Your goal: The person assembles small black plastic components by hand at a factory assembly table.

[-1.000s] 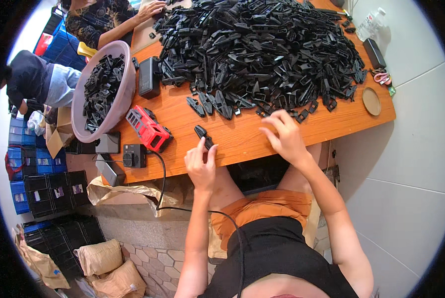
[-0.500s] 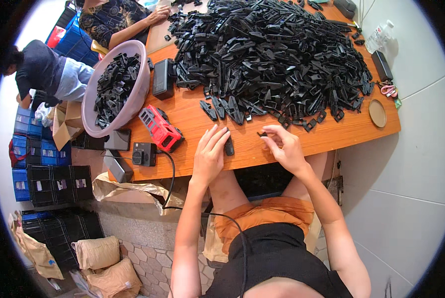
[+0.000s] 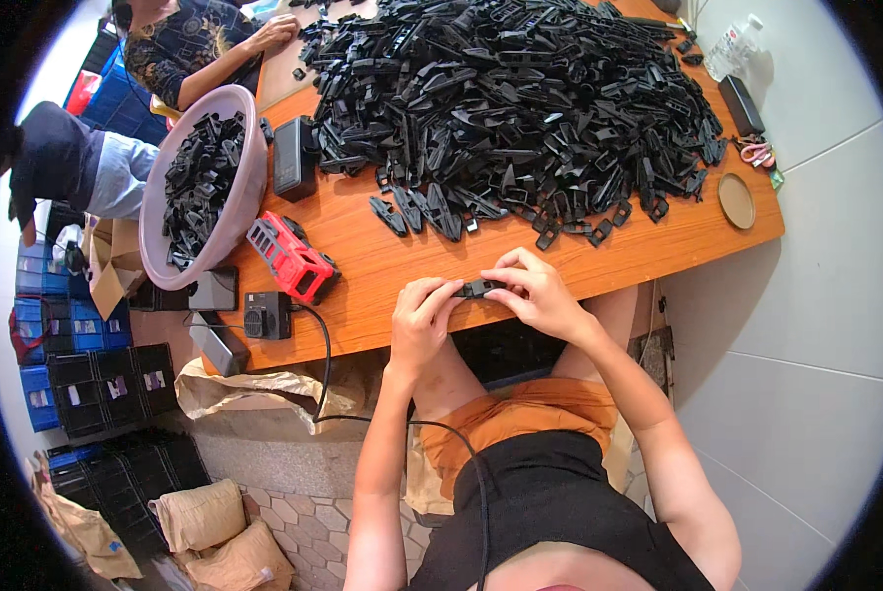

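Near the table's front edge, both my hands grip a small black plastic part (image 3: 478,289). My left hand (image 3: 424,317) pinches its left end, fingers closed. At its right end my right hand (image 3: 537,295) is closed too, thumb and fingertips on the part. Whether a second small piece is fitted to it cannot be made out behind the fingers. A large heap of black plastic parts (image 3: 520,108) covers the table beyond my hands. Several longer black parts (image 3: 441,212) lie side by side at its near edge.
A pink basin (image 3: 254,187) of black parts stands left. Nearby are a red toy truck (image 3: 292,261), a black box (image 3: 294,158) and a small black device (image 3: 267,315) with a cable. A round tan lid (image 3: 736,201) lies right. Two other people are at far left.
My left hand has gone from resting flat beside the black part to pinching it. The right hand, which held a small black piece, has moved left to meet it. The view has shifted slightly.
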Available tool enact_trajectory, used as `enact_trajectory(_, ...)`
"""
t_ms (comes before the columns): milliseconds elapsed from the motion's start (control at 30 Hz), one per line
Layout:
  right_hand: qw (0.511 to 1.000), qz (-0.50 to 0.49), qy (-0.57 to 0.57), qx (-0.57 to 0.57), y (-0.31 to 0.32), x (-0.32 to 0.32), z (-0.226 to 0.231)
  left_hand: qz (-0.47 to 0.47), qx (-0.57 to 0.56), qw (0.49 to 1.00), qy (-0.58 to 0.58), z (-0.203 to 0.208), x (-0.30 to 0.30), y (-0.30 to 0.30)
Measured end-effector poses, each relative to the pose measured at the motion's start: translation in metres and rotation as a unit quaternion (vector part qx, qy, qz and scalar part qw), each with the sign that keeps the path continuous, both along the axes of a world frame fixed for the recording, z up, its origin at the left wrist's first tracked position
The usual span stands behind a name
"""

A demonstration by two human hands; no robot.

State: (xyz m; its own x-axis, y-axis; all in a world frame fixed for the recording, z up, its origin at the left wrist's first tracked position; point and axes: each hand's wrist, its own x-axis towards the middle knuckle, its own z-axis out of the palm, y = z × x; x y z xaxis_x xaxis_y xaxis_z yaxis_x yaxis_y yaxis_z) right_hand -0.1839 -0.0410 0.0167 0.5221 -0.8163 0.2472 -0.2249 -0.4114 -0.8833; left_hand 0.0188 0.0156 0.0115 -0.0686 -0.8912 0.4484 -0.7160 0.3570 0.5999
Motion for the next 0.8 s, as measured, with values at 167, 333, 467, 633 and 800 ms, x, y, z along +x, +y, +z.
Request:
enact_trajectory(167, 0.993, -0.01, 0.05, -0.108, 0.002, -0.005, 0.007, 0.018, 0.02, 0.999, 0.022, -0.001, 0.001, 0.001)
enact_trajectory(333, 0.988, -0.016, 0.064, -0.141, 0.006, -0.008, 0.001, 0.019, 0.017, 0.998, 0.061, -0.003, -0.002, 0.001)
enact_trajectory(467, 0.992, -0.008, 0.041, -0.117, 0.008, 0.004, -0.005, -0.011, 0.014, 0.998, 0.056, -0.002, -0.002, -0.001)
enact_trajectory(633, 0.996, 0.028, 0.047, -0.074, 0.009, -0.005, 0.001, -0.05, 0.137, 0.987, 0.071, 0.012, 0.004, -0.004)
enact_trajectory(800, 0.986, 0.115, 0.062, -0.107, 0.021, -0.027, 0.019, 0.04, -0.045, 0.996, -0.065, 0.025, 0.006, -0.054)
